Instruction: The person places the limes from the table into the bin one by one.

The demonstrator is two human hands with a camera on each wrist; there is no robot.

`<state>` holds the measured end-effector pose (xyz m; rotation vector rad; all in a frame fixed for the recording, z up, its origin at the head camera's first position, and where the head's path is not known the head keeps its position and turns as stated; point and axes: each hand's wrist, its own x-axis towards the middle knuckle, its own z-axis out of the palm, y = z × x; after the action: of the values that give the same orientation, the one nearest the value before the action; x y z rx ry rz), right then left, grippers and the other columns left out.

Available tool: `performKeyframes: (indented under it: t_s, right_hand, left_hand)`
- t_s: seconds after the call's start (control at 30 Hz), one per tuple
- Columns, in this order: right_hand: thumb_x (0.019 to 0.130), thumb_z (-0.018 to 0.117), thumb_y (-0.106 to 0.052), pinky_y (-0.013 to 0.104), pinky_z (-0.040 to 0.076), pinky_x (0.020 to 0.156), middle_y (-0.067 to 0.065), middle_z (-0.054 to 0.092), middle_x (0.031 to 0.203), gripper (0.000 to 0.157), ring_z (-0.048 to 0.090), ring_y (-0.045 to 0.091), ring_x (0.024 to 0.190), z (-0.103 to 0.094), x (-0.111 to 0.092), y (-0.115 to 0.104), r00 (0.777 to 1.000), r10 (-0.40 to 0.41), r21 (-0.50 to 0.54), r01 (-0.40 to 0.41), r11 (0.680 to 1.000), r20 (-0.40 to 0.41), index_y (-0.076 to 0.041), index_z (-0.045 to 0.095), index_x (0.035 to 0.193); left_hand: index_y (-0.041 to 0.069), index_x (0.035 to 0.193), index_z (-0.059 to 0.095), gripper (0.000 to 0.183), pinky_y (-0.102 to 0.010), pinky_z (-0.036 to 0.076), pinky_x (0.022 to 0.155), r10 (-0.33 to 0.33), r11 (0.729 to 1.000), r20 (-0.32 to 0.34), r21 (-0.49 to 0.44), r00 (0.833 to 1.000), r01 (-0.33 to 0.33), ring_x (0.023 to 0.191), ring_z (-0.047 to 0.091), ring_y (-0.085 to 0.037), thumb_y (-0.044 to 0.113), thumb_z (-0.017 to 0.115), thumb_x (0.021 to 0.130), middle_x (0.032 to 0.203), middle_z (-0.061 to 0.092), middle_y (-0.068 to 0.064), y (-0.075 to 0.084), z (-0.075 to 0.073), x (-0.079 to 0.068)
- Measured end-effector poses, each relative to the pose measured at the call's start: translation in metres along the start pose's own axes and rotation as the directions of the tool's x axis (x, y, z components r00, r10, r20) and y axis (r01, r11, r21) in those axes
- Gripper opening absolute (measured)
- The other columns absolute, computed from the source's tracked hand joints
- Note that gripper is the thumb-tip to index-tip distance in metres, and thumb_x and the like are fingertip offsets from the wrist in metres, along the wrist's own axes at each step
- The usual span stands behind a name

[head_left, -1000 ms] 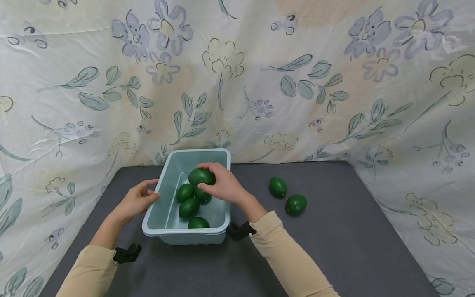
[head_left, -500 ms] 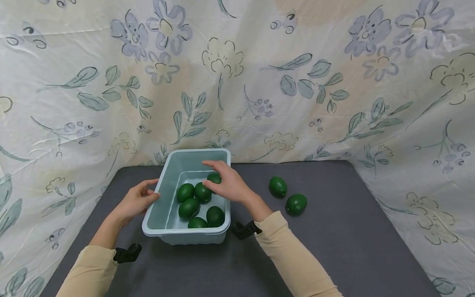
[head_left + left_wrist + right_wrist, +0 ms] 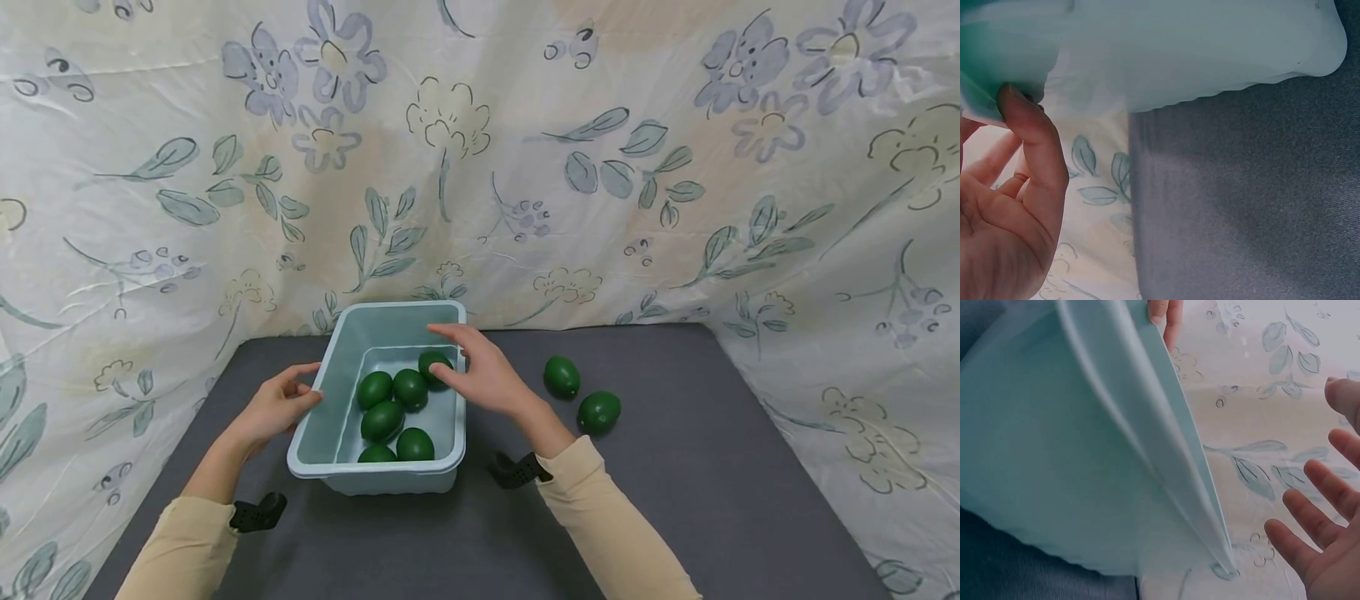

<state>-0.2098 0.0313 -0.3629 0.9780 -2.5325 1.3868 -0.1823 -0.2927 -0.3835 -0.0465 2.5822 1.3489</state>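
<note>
In the head view, a pale blue-green plastic bin (image 3: 378, 471) holds several dark green, egg-shaped fruits that look like avocados, such as this avocado (image 3: 382, 421). My left hand (image 3: 276, 407) grips the bin's left rim; in the left wrist view the thumb (image 3: 1035, 134) bends against the edge with fingers behind it. My right hand (image 3: 487, 371) hovers over the right rim, fingers spread and holding nothing, partly hiding an avocado (image 3: 432, 364). Spread fingers of that hand also show in the right wrist view, apart from the bin (image 3: 1054, 444).
Two more avocados, one farther back (image 3: 561, 378) and one nearer (image 3: 598, 413), lie on the dark grey table (image 3: 712, 467) right of the bin. A floral cloth (image 3: 480, 167) hangs behind and along both sides. Each wrist wears a black strap.
My right hand has let go of an avocado inside the bin and moved right, over the rim. Avocados at the bin's near end have rolled left. My left hand stays on the rim.
</note>
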Motion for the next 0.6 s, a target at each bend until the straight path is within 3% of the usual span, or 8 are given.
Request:
performKeyframes:
  t_s: [0.23, 0.37, 0.6]
  right_hand:
    - [0.088, 0.063, -0.022, 0.041, 0.042, 0.094, 0.001, 0.046, 0.134, 0.05, 0.046, 0.023, 0.121, -0.011, -0.017, 0.018, 0.995, -0.042, -0.02, 0.041, 0.999, -0.091, -0.017, 0.046, 0.134]
    - [0.088, 0.063, -0.025, 0.041, 0.042, 0.095, -0.001, 0.045, 0.134, 0.05, 0.045, 0.018, 0.123, -0.02, -0.032, 0.029, 0.993, -0.026, -0.029, 0.022, 0.999, -0.115, -0.02, 0.045, 0.135]
    - [0.087, 0.063, -0.024, 0.046, 0.041, 0.095, 0.001, 0.045, 0.134, 0.051, 0.044, 0.021, 0.123, -0.034, -0.059, 0.048, 0.987, -0.012, -0.043, 0.006, 0.999, -0.159, -0.016, 0.045, 0.135]
  left_hand:
    - [0.009, 0.145, 0.023, 0.062, -0.04, 0.053, 0.067, -0.001, 1.0, -0.007, -0.013, 1.0, 0.001, 0.082, 0.06, -0.02, 0.019, 0.054, 0.093, 0.105, 0.055, -0.018, 0.0, 0.002, 0.0]
    - [0.008, 0.145, 0.023, 0.061, -0.04, 0.053, 0.066, -0.003, 1.0, -0.01, -0.015, 1.0, 0.003, 0.081, 0.06, -0.02, 0.018, 0.054, 0.093, 0.105, 0.055, -0.018, 0.0, 0.003, 0.0]
    - [0.009, 0.145, 0.024, 0.061, -0.039, 0.052, 0.065, 0.007, 1.0, -0.016, -0.008, 1.0, -0.008, 0.081, 0.06, -0.02, 0.02, 0.054, 0.093, 0.104, 0.055, -0.018, -0.001, 0.002, -0.001]
